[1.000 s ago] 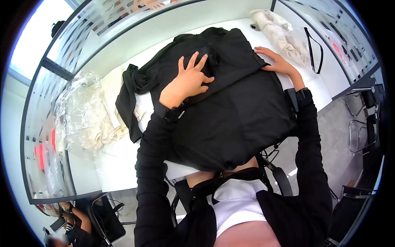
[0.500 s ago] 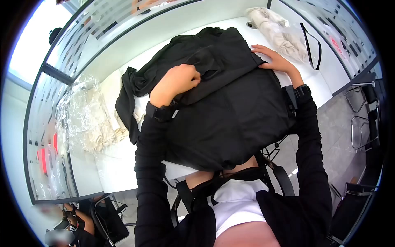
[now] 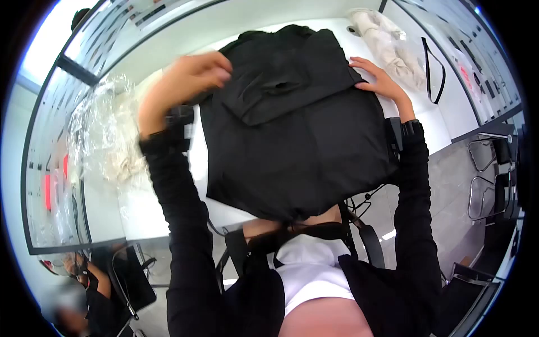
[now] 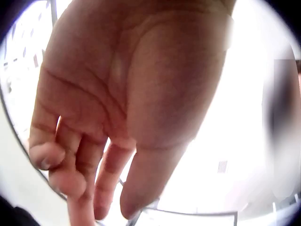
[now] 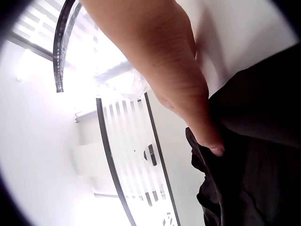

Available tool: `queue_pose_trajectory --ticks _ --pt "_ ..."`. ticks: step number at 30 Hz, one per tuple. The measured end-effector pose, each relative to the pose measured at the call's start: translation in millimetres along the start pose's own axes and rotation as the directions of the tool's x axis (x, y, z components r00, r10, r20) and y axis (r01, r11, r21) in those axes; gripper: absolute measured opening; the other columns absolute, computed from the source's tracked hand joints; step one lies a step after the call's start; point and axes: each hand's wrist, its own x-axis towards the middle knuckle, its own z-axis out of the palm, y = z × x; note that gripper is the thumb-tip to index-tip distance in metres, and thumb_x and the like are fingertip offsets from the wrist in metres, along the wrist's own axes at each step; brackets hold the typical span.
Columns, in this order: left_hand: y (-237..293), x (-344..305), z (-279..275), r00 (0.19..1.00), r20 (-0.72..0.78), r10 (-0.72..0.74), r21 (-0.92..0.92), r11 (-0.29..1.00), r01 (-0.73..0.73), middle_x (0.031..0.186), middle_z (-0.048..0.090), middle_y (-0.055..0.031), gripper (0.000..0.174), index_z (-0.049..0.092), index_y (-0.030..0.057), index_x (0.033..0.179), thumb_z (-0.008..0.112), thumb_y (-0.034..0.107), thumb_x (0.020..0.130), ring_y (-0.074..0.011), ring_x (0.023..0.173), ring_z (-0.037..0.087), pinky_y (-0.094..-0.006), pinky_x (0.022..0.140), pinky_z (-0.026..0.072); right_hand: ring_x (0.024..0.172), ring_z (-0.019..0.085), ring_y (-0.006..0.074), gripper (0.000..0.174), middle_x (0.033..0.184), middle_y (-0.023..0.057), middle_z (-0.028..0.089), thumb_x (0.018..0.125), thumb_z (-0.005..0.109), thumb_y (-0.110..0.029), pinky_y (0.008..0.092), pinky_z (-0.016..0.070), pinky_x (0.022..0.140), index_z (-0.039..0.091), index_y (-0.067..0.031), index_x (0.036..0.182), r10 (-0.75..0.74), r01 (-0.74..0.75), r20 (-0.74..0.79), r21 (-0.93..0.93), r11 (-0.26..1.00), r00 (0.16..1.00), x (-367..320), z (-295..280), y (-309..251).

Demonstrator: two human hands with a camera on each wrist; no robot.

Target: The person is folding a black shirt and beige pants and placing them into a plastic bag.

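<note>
black garment lies folded on the white tabletop, its near edge hanging over toward the person. the right hand rests flat on the garment's far right edge, fingers straight, grip apart. the left hand is raised just beside the garment's far left corner, fingers loosely bent, grip apart and holding nothing. a plastic-wrapped cream cloth lies left of the garment.

Bright window glare, fisheye edge distortion, blurred overexposed wrist views.
</note>
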Motion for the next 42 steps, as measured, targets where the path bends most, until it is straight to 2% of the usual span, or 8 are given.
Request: queue_pose_trajectory --ticks 5,12,18,22,28,37,40,42 --pt "11.8 -74.7 -34.3 0.950 -0.094 -0.296 0.123 0.944 0.307 0.072 0.057 -0.0002 0.016 0.055 0.0052 0.095 0.056 0.014 0.081 -0.0060 0.062 0.051 -0.0185 0.054 0.0408 0.122 0.035 0.0216 0.048 0.131 0.0042 0.039 0.072 0.065 -0.018 0.0317 0.0289 0.100 0.050 -0.0128 0.117 -0.007 0.007 0.000 -0.032 0.999 1.000 2.2 1.2 0.9" --pt "-64.1 -150.8 29.4 0.813 -0.198 -0.547 0.414 0.705 0.575 0.078 0.056 -0.0166 0.037 0.049 -0.0006 0.089 0.069 0.023 0.069 -0.0307 0.072 0.054 -0.0344 0.066 0.0425 0.122 0.036 0.0221 0.047 0.131 0.0044 0.040 0.071 0.065 -0.018 0.0319 0.0298 0.099 0.051 -0.0136 0.116 0.002 -0.001 0.004 -0.053 0.999 1.000 3.5 1.0 -2.9" --pt "-81.5 -165.7 21.9 0.738 -0.256 -0.624 -0.048 0.771 0.635 0.067 0.053 -0.0062 0.022 0.051 -0.0015 0.083 0.060 0.018 0.079 -0.0119 0.067 0.050 -0.0247 0.062 0.0399 0.123 0.035 0.0216 0.049 0.131 0.0053 0.039 0.071 0.064 -0.014 0.0308 0.0285 0.100 0.049 -0.0114 0.117 -0.003 0.003 0.006 -0.009 1.000 1.000 3.8 3.0 0.8" --pt "-56.0 -170.4 -4.2 0.756 -0.418 -0.504 -0.715 0.696 0.069 0.082 0.052 -0.0045 0.019 0.050 -0.0004 0.090 0.040 0.016 0.092 -0.0102 0.074 0.050 -0.0242 0.074 0.0421 0.123 0.035 0.0215 0.049 0.132 0.0056 0.039 0.071 0.064 -0.014 0.0308 0.0285 0.100 0.049 -0.0111 0.118 0.001 -0.001 0.002 -0.017 1.000 1.000 3.2 2.5 0.5" --pt "-51.0 -173.1 -6.5 0.853 -0.340 -0.397 -0.818 0.573 -0.059 0.082 0.050 -0.0058 0.021 0.048 0.0017 0.091 0.042 0.021 0.092 -0.0136 0.077 0.048 -0.0282 0.076 0.0412 0.122 0.036 0.0218 0.047 0.132 0.0061 0.039 0.072 0.063 -0.014 0.0309 0.0289 0.100 0.049 -0.0112 0.117 0.000 -0.001 -0.010 -0.041 0.999 1.000 3.4 3.8 -1.5" --pt "-33.1 -163.1 7.5 0.653 -0.500 -0.568 -0.806 0.581 -0.112 0.088 0.051 -0.0033 0.016 0.049 0.0065 0.083 0.047 0.022 0.087 -0.0129 0.086 0.050 -0.0256 0.080 0.0389 0.125 0.032 0.0219 0.049 0.134 0.0044 0.037 0.072 0.061 -0.011 0.0315 0.0247 0.103 0.048 -0.0113 0.119 0.003 -0.003 0.009 -0.017 1.000 1.000 3.2 3.6 -0.2" --pt "-53.5 -164.0 1.4 0.819 -0.436 -0.373 -0.803 0.571 -0.168 0.118 0.049 -0.0151 0.020 0.051 0.0046 0.076 0.049 0.024 0.079 -0.0239 0.114 0.043 -0.0362 0.098 0.0319 0.123 0.035 0.0222 0.046 0.132 0.0066 0.039 0.073 0.062 -0.016 0.0303 0.0281 0.100 0.049 -0.0109 0.117 -0.027 0.026 -0.020 -0.050 0.998 0.999 1.2 4.7 -2.7" --pt "-54.3 -160.1 5.8 0.786 -0.505 -0.357 -0.770 0.597 -0.223 0.123 0.045 -0.0159 0.019 0.049 0.0066 0.072 0.050 0.024 0.077 -0.0252 0.117 0.040 -0.0377 0.100 0.0291 0.122 0.036 0.0221 0.045 0.131 0.0066 0.040 0.074 0.062 -0.017 0.0307 0.0280 0.100 0.050 -0.0107 0.116 -0.002 0.002 -0.022 -0.027 1.000 1.000 2.3 4.0 -2.7"
